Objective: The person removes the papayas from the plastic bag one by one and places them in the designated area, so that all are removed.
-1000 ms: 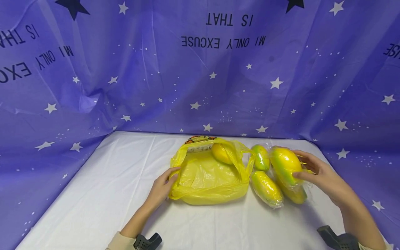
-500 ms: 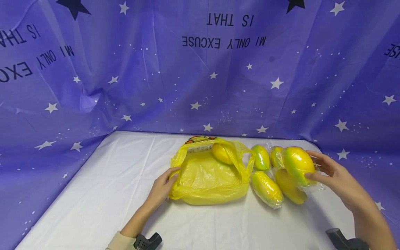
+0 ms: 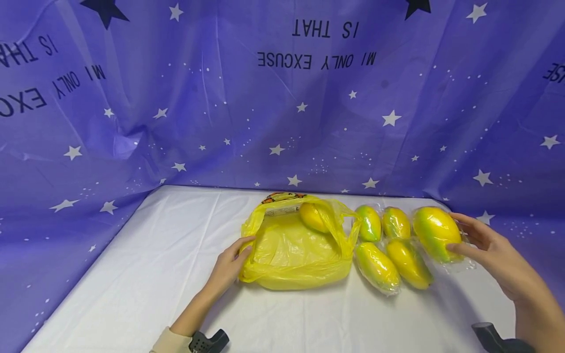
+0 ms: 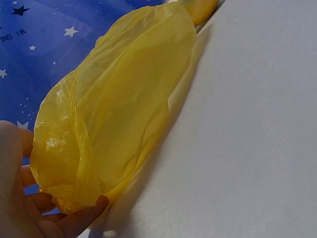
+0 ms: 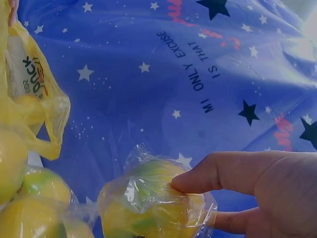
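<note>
A yellow plastic bag (image 3: 295, 277) lies on the white table with its mouth spread wide. One yellow mango (image 3: 312, 217) shows inside, near the bag's back right. My left hand (image 3: 229, 262) grips the bag's left edge; in the left wrist view its thumb (image 4: 89, 215) presses the near side, with the fingers behind. In my right hand (image 3: 494, 252) is a yellow-green mango (image 3: 436, 230) in clear wrap, held between thumb and fingers at the right of the group. Several more wrapped mangoes, among them one at the front (image 3: 376, 267), lie between bag and right hand.
White cloth covers the table (image 3: 132, 274). A blue-purple curtain (image 3: 247, 122) with stars and lettering hangs around the back and sides. A dark device (image 3: 209, 340) is strapped at the left wrist, and another (image 3: 499, 338) at the right.
My right hand has carried its mango to the right, away from the others, uncovering the mangoes behind and beneath it. The left hand and the bag stay put.
</note>
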The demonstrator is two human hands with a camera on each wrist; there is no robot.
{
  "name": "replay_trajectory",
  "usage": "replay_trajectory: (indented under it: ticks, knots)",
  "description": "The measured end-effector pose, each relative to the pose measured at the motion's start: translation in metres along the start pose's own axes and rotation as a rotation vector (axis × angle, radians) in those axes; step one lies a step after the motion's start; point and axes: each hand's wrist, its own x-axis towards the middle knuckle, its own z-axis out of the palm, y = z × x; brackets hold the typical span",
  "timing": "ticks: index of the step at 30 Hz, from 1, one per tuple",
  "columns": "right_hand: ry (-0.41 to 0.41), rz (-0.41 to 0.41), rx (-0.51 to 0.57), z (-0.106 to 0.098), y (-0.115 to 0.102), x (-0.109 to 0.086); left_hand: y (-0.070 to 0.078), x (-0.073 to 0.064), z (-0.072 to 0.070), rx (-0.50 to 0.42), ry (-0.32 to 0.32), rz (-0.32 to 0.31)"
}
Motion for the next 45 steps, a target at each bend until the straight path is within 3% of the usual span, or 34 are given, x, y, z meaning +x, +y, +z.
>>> replay_trajectory:
  ticks: [5,11,21,31,45]
  knots:
    - [-0.002,0.046,0.050,0.000,0.004,0.004,0.000,0.000,0.000,0.000,0.001,0.002]
    - [-0.041,0.101,-0.022,0.000,0.011,0.008,0.000,0.001,0.000,0.007,0.002,-0.007]
    - [-0.071,0.008,-0.123,0.004,0.029,0.011,0.001,0.002,0.000,0.010,0.004,-0.021]
    - [-0.135,0.067,-0.123,0.013,0.024,0.015,0.000,0.001,0.000,0.006,-0.003,-0.015]
    - [-0.173,0.053,-0.099,0.013,0.032,0.014,-0.001,0.001,0.000,0.010,-0.006,-0.011]
